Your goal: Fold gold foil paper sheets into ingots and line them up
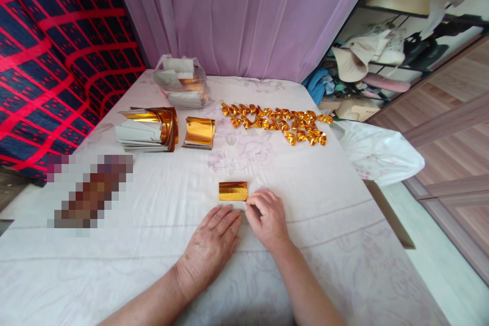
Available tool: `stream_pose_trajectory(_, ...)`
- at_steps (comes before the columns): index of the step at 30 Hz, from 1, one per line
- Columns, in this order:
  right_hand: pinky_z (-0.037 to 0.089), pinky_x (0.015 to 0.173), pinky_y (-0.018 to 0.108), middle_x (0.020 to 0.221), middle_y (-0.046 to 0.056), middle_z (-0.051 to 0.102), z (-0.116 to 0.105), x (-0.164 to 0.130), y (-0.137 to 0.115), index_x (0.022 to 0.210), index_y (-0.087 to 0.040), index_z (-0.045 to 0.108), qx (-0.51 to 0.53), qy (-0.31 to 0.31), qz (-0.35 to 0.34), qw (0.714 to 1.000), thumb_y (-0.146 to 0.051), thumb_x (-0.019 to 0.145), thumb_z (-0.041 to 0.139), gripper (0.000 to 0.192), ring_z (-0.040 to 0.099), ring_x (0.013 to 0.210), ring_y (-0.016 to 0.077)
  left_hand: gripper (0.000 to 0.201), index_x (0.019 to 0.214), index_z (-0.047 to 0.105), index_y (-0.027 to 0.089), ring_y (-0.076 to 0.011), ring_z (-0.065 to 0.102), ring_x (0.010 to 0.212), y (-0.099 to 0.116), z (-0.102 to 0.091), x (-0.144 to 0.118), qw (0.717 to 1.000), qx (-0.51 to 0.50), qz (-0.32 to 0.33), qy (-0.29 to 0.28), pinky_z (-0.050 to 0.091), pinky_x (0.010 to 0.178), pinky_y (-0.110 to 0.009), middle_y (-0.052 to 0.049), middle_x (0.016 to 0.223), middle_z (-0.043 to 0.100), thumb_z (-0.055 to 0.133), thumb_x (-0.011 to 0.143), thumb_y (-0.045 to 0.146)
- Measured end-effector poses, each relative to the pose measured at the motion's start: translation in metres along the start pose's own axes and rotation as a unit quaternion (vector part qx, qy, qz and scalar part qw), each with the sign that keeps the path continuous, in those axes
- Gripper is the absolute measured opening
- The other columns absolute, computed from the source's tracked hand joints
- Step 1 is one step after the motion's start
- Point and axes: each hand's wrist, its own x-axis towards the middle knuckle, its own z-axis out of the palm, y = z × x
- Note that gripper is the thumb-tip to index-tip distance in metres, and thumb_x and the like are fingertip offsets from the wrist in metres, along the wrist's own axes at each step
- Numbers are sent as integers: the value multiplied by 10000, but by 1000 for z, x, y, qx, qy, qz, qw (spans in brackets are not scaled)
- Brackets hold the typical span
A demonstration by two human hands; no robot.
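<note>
A small sheet of gold foil paper (233,191) lies on the cloth-covered table, with a pale strip along its near edge. My left hand (214,237) rests palm down, fingers stretched out, its fingertips at that near edge. At the sheet's near right corner, my right hand (269,219) has thumb and index finger pinched on the paper. Beyond the hands stands a short stack of gold foil sheets (199,132). Left of it is a larger pile of gold and pale sheets (147,130). Several folded gold foil pieces (275,119) lie in rows at the back right.
A clear plastic bag (181,81) of more sheets sits at the table's back left. Beside the table's right edge is a white plastic bag (385,150). A purple curtain (237,15) hangs behind, and shelves with caps (351,56) stand right. A blurred patch covers something at left.
</note>
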Motion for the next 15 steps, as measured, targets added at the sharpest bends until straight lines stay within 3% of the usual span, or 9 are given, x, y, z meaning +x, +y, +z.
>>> stream_pose_trajectory(15,399,805,327,823,32,667,1,2,1,791,-217,632,-24,-2,-3,1000,-250,908,528,160,573,860,186,316,1225,580,144,-249,530,1246,-1,1,0,1000,-14,-2,-16,444,1060,-442,-85,1272,631,474,944,242)
